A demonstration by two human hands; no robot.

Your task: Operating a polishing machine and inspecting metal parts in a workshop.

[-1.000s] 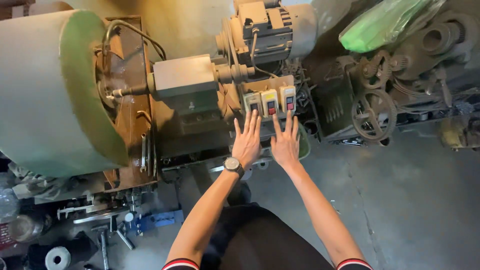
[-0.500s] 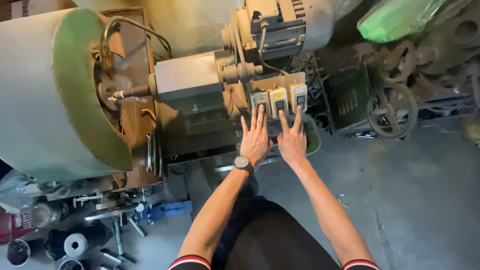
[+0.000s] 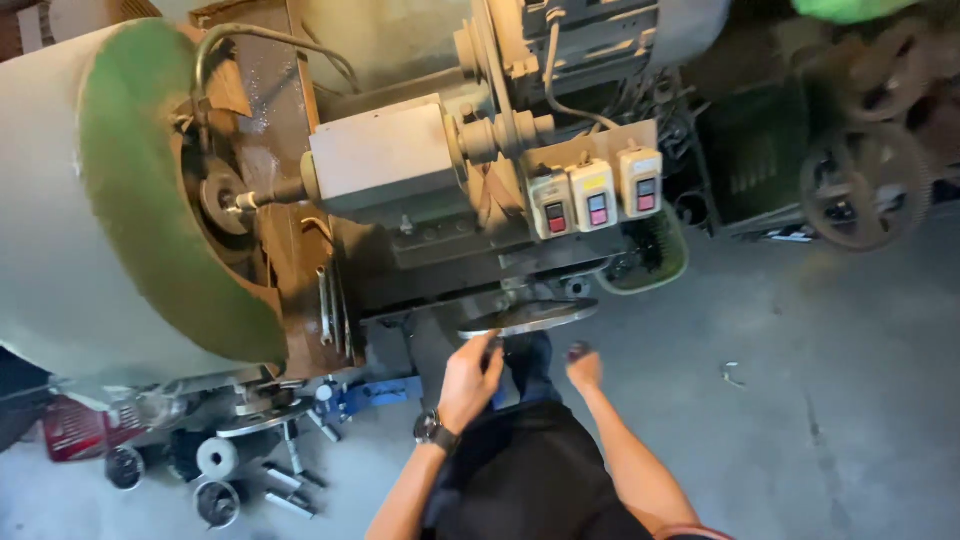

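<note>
While my left hand (image 3: 470, 380) sits w/ fingers curled loosely, tips touching the near rim of a round, flat, shiny metal disc (image 3: 528, 318) under the machine's front, the right hand (image 3: 583, 366) hangs just beside it to the right, fingers folded in a narrow fist, holding nothing I can see. Containers: only a red crate (image 3: 70, 432) at far left, contents too blurred to tell. Counts: 3 cream switch boxes (image 3: 594, 196) in a row, each w/ red and dark buttons; 1 wristwatch (image 3: 432, 430) on the left wrist.
</note>
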